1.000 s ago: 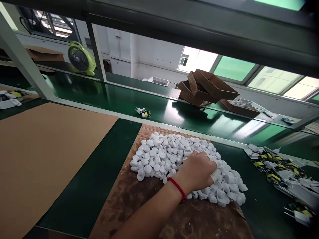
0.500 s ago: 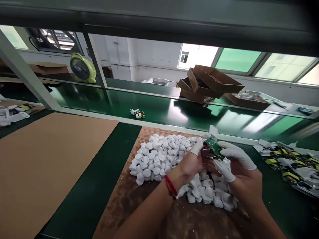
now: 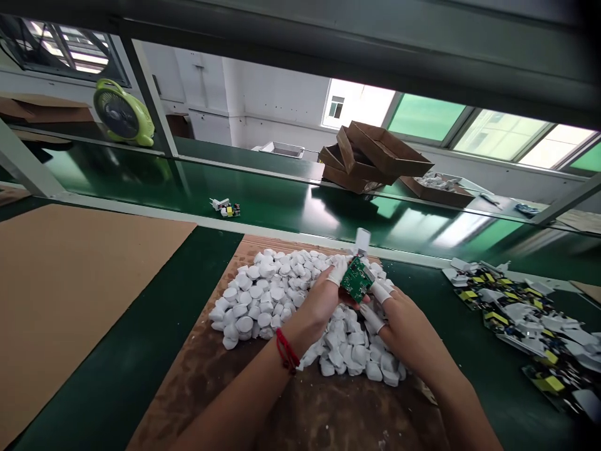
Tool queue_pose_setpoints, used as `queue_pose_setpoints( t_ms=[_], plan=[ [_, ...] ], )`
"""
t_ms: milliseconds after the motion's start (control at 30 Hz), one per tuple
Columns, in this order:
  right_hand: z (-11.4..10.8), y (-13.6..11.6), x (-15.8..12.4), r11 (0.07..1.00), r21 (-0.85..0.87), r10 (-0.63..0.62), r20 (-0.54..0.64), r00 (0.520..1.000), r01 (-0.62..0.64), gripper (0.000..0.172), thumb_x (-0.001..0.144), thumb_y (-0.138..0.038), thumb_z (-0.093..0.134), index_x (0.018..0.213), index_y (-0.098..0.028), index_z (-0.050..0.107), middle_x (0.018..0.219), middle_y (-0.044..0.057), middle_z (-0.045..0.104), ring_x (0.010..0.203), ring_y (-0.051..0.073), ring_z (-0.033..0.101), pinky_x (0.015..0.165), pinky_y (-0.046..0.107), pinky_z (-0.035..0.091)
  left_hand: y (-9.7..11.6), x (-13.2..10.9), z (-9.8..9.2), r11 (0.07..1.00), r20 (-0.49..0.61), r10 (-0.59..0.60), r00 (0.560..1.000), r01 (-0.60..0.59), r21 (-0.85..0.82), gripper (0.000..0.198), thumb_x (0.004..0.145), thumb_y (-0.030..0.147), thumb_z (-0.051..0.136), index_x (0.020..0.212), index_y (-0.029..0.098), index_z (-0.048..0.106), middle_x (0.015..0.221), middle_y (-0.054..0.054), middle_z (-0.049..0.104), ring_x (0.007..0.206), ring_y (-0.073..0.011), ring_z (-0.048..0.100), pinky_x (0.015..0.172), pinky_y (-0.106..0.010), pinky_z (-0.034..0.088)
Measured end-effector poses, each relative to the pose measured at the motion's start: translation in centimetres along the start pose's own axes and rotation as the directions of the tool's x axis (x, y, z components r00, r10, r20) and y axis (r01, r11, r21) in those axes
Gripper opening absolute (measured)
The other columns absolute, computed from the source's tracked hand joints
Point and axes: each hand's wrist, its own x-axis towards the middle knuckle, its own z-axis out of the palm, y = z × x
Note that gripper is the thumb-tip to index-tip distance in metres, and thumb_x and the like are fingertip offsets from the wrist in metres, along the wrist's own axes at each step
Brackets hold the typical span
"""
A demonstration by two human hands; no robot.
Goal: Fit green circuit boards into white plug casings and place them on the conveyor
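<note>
Both my hands meet above a heap of small white plastic caps [image 3: 263, 297] that lies on a worn brown cardboard sheet [image 3: 328, 413]. My left hand [image 3: 322, 300], with a red cord at the wrist and white finger cots, and my right hand [image 3: 399, 319], also in finger cots, pinch a small green circuit board [image 3: 355, 279] between them. A white plug part [image 3: 362, 241] sticks up from the board's far end.
A pile of circuit boards with yellow parts and white plug pieces [image 3: 521, 319] lies at the right. A green conveyor belt [image 3: 291, 207] carries one small assembly [image 3: 225, 207]. A tan cardboard sheet [image 3: 61, 282] covers the left. Brown trays [image 3: 375, 156] and a green fan [image 3: 123, 114] stand behind.
One second ago only my left hand rested on the cap heap. My right hand came in with the green circuit board, and both hands now hold it together over the heap.
</note>
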Motion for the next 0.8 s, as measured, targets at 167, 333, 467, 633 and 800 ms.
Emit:
queue_pose_setpoints(
  t_ms=[167,333,467,633,800],
  plan=[
    [-0.1,-0.5,0.0,0.999,0.032,0.031,-0.110,0.993,-0.028,0.016,0.078,-0.018,0.048,0.063,-0.021,0.048,0.068,0.011,0.061,0.071,0.029,0.060,0.057,0.036,0.046,-1.2,0.2,-0.1,0.993,-0.016,0.021,1.000,-0.019,0.119,0.030,0.093,0.036,0.040,0.102,0.016,0.061,0.074,-0.002,0.063,0.063,-0.0125,0.055,0.062,-0.025,0.043],
    [-0.3,-0.4,-0.2,0.998,0.028,0.060,-0.116,0.991,-0.058,0.019,0.083,-0.027,0.051,0.066,-0.018,0.056,0.067,0.011,0.060,0.076,0.030,0.057,0.061,0.036,0.044,-0.9,0.0,-0.2,0.988,-0.027,0.008,1.000,-0.004,0.155,0.031,0.092,0.037,0.041,0.102,0.018,0.063,0.075,-0.001,0.061,0.066,-0.0133,0.052,0.064,-0.026,0.041],
    [-1.0,0.0,-0.3,0.998,-0.043,0.050,-0.062,0.997,-0.053,0.020,0.084,-0.032,0.054,0.074,-0.017,0.062,0.070,0.010,0.061,0.079,0.029,0.056,0.064,0.035,0.042,-0.5,-0.5,-0.1,0.980,-0.053,-0.033,0.998,0.042,0.194,0.030,0.090,0.040,0.046,0.103,0.019,0.064,0.081,-0.002,0.063,0.072,-0.0141,0.050,0.066,-0.026,0.039],
    [-1.0,-0.2,-0.1,0.989,-0.142,0.019,-0.067,0.998,-0.029,0.021,0.077,-0.020,0.059,0.057,-0.017,0.059,0.059,0.009,0.058,0.066,0.025,0.054,0.058,0.032,0.037,-0.9,-0.2,-0.1,0.989,-0.015,0.006,1.000,-0.004,0.151,0.027,0.088,0.035,0.046,0.099,0.019,0.066,0.068,-0.001,0.061,0.066,-0.0139,0.047,0.065,-0.027,0.037],
    [-0.7,-0.3,-0.1,0.994,-0.107,0.013,-0.102,0.995,-0.024,0.024,0.081,-0.024,0.058,0.059,-0.016,0.060,0.060,0.009,0.059,0.068,0.026,0.055,0.064,0.034,0.038,-1.0,-0.1,-0.1,0.986,-0.008,0.029,1.000,-0.028,0.164,0.028,0.087,0.037,0.047,0.094,0.019,0.067,0.069,-0.001,0.059,0.067,-0.0142,0.047,0.065,-0.027,0.036]
  ],
)
